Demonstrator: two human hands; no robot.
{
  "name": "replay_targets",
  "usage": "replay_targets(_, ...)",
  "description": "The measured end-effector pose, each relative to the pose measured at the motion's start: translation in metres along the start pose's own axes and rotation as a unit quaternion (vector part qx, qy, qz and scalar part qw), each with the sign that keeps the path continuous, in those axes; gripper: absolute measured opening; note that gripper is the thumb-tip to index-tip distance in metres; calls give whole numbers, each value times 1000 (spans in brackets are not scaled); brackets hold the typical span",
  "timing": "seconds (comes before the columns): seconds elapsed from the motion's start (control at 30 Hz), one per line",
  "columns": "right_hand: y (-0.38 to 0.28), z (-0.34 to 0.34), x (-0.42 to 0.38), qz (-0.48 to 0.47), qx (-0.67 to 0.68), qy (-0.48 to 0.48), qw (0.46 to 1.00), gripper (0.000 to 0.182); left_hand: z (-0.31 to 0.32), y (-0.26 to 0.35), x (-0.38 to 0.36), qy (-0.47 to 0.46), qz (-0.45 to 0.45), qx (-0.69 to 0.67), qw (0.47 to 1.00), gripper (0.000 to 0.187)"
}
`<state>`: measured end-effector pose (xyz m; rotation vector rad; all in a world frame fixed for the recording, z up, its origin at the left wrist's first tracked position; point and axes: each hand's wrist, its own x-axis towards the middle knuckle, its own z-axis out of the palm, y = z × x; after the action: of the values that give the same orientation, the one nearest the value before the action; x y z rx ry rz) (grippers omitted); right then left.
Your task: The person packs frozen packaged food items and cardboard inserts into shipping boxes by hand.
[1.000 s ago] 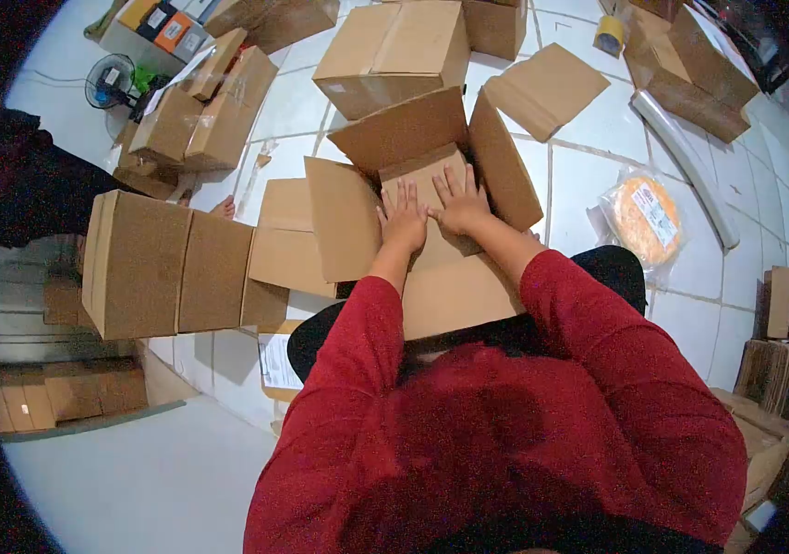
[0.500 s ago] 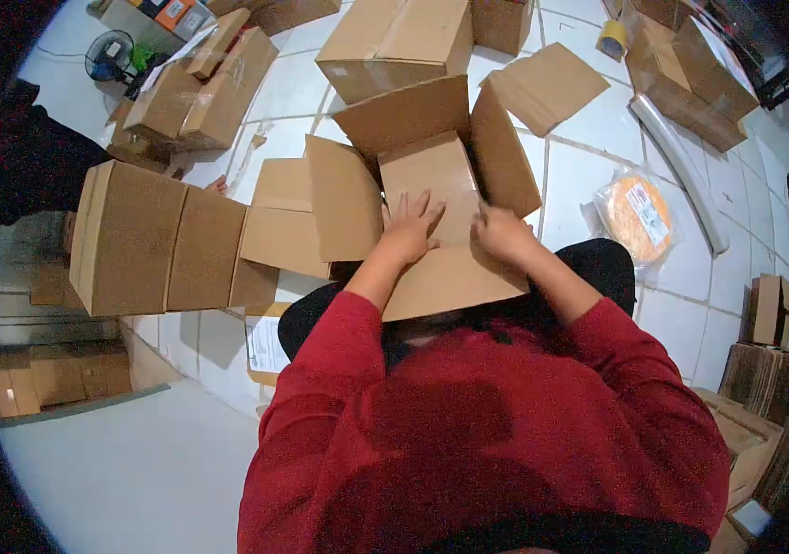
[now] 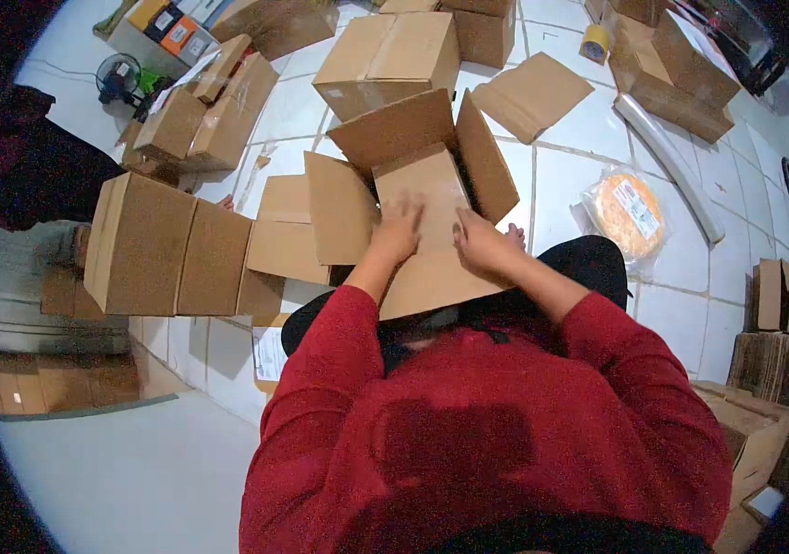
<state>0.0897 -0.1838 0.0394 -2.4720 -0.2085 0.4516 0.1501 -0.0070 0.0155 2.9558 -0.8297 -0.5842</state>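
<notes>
An open cardboard box (image 3: 393, 129) stands between my legs with its flaps spread outward. Inside it lies a flat brown cardboard surface (image 3: 431, 175) with a shiny strip, perhaps tape. My left hand (image 3: 401, 229) rests on that surface, its fingers spread and slightly blurred. At the right side of the same surface is my right hand (image 3: 485, 244), fingers curled in. Whatever they may hold is hidden. The box's near flap (image 3: 441, 282) slopes toward my lap under both wrists.
Cardboard boxes (image 3: 145, 245) stand at the left, beside a person in dark clothing (image 3: 53, 166). A closed carton (image 3: 385, 60) sits ahead. To the right are a loose cardboard sheet (image 3: 533, 97), a tape roll (image 3: 594, 43), a plastic-wrapped orange roll (image 3: 628, 214) and a long pale roll (image 3: 672, 171).
My right hand has moved a little left and nearer to me along the cardboard. My left hand has shifted slightly, its fingers now blurred. The whole view has turned a little.
</notes>
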Motion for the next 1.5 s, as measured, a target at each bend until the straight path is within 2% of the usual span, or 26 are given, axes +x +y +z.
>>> replay_targets(0.03,1,-3,16,0,1,4,1000,50,18,-17,10,95,-40,-112,988,79)
replay_targets(0.07,5,0,36,78,66,1,995,54,44,-35,25,189,-79,-222,953,75)
replay_targets(0.1,8,4,51,153,130,-1,980,57,95,-56,43,192,-78,-219,953,75)
replay_targets(0.17,16,16,68,157,146,16,977,59,172,-108,98,36,-145,-158,976,67)
replay_targets(0.3,29,33,95,184,211,71,957,66,47,-36,28,-53,-91,44,993,65)
replay_targets(0.33,29,32,95,185,211,68,957,66,6,-9,1,36,-148,-284,947,65)
replay_targets(0.37,27,28,90,184,247,81,948,67,-11,6,-13,121,-191,-576,785,65)
replay_targets(0.5,-21,-18,44,176,276,54,943,72,27,-2,17,125,-144,-466,864,66)
replay_targets(0.53,-18,-14,48,176,273,53,944,72,75,-34,45,131,-135,-256,948,64)
replay_targets(0.57,-9,-5,57,189,235,69,951,67,106,-55,62,130,-119,-33,984,63)
replay_targets(0.63,15,16,78,199,193,82,957,63,118,-79,63,100,-134,-100,981,49)
replay_targets(0.67,31,28,88,184,245,23,952,55,123,-86,61,68,-146,-162,974,39)
replay_targets(0.7,33,29,90,168,296,-36,939,49,130,-83,65,69,-150,-164,973,39)
replay_targets(0.77,32,32,77,112,349,8,930,43,142,-71,76,90,-125,-117,981,62)
replay_targets(0.83,21,22,68,60,402,51,912,37,72,-38,16,34,-184,-221,957,61)
replay_targets(0.9,7,10,70,171,315,54,932,41,24,-12,-2,-25,-236,-320,917,60)
replay_targets(0.97,1,7,70,164,231,91,955,47,25,-6,-6,115,-253,-398,874,62)
replay_targets(1.03,-13,-7,58,156,144,128,969,53,42,-14,0,130,-211,-445,861,65)
replay_targets(1.1,-39,-33,30,-42,56,87,994,67,29,-11,-9,146,-169,-490,843,68)
replay_targets(1.13,-37,-33,29,-42,55,86,994,67,9,-3,-21,128,-106,-514,841,73)
replay_targets(1.2,-33,-32,29,-196,42,52,978,68,-4,2,-31,112,-38,-535,837,78)
replay_targets(1.27,-35,-28,32,-198,122,30,972,63,-4,4,-37,191,94,-488,846,79)
replay_targets(1.3,-38,-27,32,-200,202,5,959,58,-4,9,-39,193,95,-488,846,79)
replay_targets(1.37,-43,-32,28,-238,226,-9,945,53,-11,24,-45,313,67,-320,892,78)
replay_targets(1.47,-50,-43,22,-258,300,-41,918,50,-37,31,-69,302,-25,-380,874,76)
replay_targets(1.5,-50,-52,20,-242,305,19,921,47,-49,35,-76,303,-20,-378,875,76)
